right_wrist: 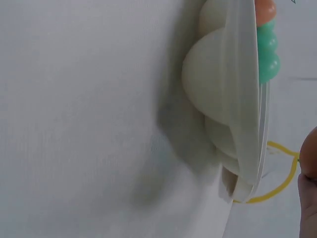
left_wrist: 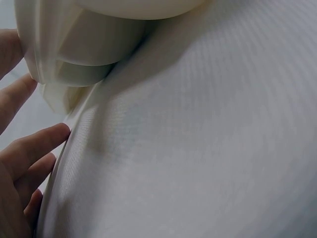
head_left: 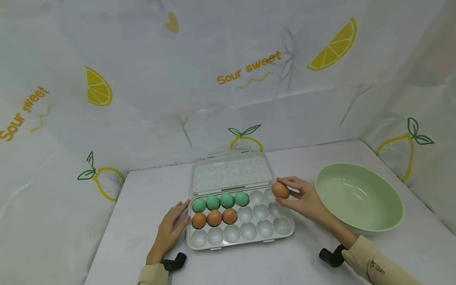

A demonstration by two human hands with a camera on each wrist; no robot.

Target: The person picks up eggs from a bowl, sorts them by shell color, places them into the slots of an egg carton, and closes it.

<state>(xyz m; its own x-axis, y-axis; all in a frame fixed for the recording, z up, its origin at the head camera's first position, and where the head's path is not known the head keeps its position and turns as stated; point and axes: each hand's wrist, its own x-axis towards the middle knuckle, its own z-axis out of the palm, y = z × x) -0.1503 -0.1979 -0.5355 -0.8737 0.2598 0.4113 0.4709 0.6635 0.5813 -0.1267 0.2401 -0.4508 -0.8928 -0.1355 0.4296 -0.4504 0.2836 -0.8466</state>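
My right hand [head_left: 305, 200] pinches a brown egg [head_left: 280, 190] between thumb and fingers, above the right end of a white egg tray [head_left: 249, 231]. In the right wrist view the held egg [right_wrist: 309, 156] shows at the right edge beside the thumb. My left hand [head_left: 170, 229] rests against the tray's left edge, its fingers fairly straight; the left wrist view shows fingertips [left_wrist: 57, 133] by the tray's side. Green eggs [head_left: 227, 200] fill the left part of the back row. Brown eggs [head_left: 215, 218] sit in the left of the middle row. The front row's cups hold no eggs.
Behind the tray its clear-topped lid [head_left: 232, 171] lies folded back. A large light green basin [head_left: 360, 198] stands on the right of the white table [head_left: 142, 206]. A cloth with lemon prints [head_left: 149, 130] hangs behind and at the sides.
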